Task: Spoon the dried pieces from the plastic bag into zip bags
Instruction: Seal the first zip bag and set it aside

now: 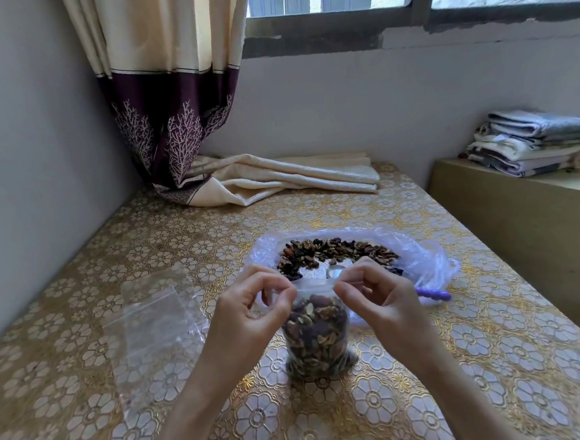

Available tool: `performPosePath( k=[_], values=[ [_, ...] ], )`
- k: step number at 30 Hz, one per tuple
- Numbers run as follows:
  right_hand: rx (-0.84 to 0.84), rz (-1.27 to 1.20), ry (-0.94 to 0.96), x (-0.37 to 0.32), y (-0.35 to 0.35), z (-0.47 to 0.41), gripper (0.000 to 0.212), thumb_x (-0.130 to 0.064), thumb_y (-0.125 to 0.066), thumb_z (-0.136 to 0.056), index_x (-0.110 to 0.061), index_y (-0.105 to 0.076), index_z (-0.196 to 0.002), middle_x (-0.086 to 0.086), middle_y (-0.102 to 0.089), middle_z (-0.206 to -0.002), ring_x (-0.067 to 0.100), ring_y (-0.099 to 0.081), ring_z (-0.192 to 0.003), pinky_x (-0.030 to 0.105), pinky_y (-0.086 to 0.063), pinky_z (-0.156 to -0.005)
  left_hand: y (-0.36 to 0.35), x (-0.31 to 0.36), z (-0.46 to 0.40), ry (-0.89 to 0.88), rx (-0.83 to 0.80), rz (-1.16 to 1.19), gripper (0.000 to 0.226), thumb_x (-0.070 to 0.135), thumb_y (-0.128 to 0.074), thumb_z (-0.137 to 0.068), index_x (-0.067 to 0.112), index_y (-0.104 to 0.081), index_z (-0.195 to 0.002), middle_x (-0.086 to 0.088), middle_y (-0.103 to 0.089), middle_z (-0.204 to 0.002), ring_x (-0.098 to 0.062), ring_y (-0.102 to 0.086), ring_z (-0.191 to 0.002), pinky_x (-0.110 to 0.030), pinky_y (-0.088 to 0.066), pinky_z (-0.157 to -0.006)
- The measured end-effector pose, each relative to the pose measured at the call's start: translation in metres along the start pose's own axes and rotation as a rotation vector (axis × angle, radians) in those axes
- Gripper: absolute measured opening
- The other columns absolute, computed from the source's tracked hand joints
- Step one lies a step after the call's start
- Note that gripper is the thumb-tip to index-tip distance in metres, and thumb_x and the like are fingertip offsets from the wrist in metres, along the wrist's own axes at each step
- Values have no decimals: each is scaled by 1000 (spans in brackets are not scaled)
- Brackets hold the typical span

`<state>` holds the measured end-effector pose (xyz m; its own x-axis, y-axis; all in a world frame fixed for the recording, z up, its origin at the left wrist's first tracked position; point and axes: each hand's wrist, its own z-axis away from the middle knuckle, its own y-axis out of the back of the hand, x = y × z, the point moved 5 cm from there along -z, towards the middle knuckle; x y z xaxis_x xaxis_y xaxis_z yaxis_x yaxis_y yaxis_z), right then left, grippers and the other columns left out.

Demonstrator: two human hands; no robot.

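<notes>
Two hands up over the table (463,362), apart, each at one top corner of a small zip bag (316,341). Left hand (250,312) pinching the top edge at about 10 o'clock from the bag's middle, thumb and first finger pressed together on the plastic. Right hand (376,292) pinching the top edge at about 2 o'clock, the same way. Zip bag standing upright between the wrists, bottom on the flowery cloth, nearly full of dried pieces (318,327), brown and dark with some pale green. Just past the hands, at 12 o'clock, big thin plastic bag (417,245) lying open and flat, more dried pieces heaped in a ring inside. Shiny spoon bowl (335,271) in that bag, purple spoon handle (434,295) sticking out at 3 o'clock from the right hand. Empty clear zip bags (152,332) lying flat at 9 o'clock, well apart from the full one. Curtain (177,100) end draped on the far table edge at 11 o'clock. Folded cloths (533,141) stacked on a ledge at 2 o'clock.
</notes>
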<state>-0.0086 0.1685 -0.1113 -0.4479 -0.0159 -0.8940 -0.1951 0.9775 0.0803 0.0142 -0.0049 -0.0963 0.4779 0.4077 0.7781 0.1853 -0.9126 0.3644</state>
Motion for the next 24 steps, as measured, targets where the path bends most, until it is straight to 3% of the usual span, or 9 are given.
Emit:
performPosePath(
  k=[5, 7, 11, 18, 24],
  values=[
    [0, 15, 1, -3, -2, -1, 13, -1, -63, -83, -12, -66, -78, 6, -56, -80, 20, -58, -74, 35, -49, -72, -3, 0, 0, -1, -27, 15, 17, 9, -67, -80, 24, -66, -73, 4, -60, -80, -12, -55, -75, -19, -45, -70],
    [0, 14, -3, -3, -4, -1, 12, -2, -64, -82, -12, -67, -78, 3, -57, -80, 27, -61, -76, 39, -51, -73, -3, 2, 0, -11, -30, 20, 5, 19, -69, -77, 23, -67, -74, 5, -61, -80, -13, -57, -77, -20, -46, -71],
    [6, 38, 7, -3, -5, -2, 13, -1, -65, -82, -13, -67, -76, 0, -58, -79, 32, -60, -78, 48, -51, -74, -4, 1, 0, 7, -35, -4, 9, 29, -67, -74, 20, -67, -74, 8, -62, -79, -12, -58, -76, -15, -45, -70],
    [-20, 64, 13, -3, -5, -3, 15, -6, -69, -79, -21, -70, -76, -2, -61, -80, 25, -61, -75, 40, -52, -69, -7, 5, 1, -20, -68, -7, 5, 13, -68, -78, 17, -70, -79, 7, -61, -80, -5, -58, -82, -12, -43, -75],
    [-59, 124, 40, -2, -9, -2, 9, -4, -70, -80, -13, -70, -79, -3, -59, -80, 17, -60, -75, 33, -52, -69, -9, 10, 1, -59, -49, -41, 12, 28, -66, -73, 17, -68, -77, 7, -61, -79, -5, -58, -82, -10, -42, -74]
  ],
)
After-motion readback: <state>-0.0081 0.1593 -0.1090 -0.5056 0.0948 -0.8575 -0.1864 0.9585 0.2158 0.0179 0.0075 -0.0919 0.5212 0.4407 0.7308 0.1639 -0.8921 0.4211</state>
